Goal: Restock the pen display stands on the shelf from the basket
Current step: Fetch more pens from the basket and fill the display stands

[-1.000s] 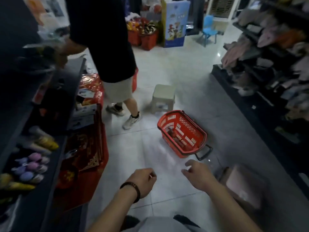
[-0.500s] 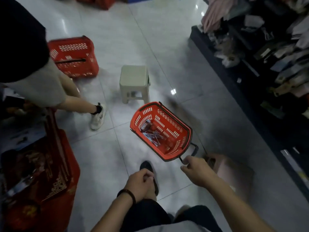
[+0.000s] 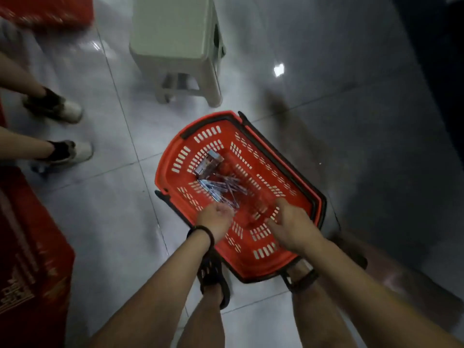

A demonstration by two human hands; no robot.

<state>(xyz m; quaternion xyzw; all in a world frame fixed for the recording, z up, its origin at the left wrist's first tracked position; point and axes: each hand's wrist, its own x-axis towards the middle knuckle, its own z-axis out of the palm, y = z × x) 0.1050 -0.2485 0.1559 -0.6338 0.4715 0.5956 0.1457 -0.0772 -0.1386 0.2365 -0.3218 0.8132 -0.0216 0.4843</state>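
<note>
A red basket sits on the tiled floor, its near end between the person's sandalled feet. In its bottom lies a loose pile of pens, with a small printed box just beyond them towards the far end. A black handle runs along the basket's right side.

Both hands reach down into the basket. The left hand, with a dark bracelet on its wrist, is at the near end of the pen pile; its fingers are curled inward, but the picture is blurred and it cannot be told whether they pinch any pens or only touch them. The right hand is over the basket's near right part, beside the pens; one finger points forward and the others hang loosely spread, with nothing seen between them.

A pale plastic stool stands on the floor just past the basket. On the left are another person's two feet in light shoes, and red printed boxes stand along the left edge.
</note>
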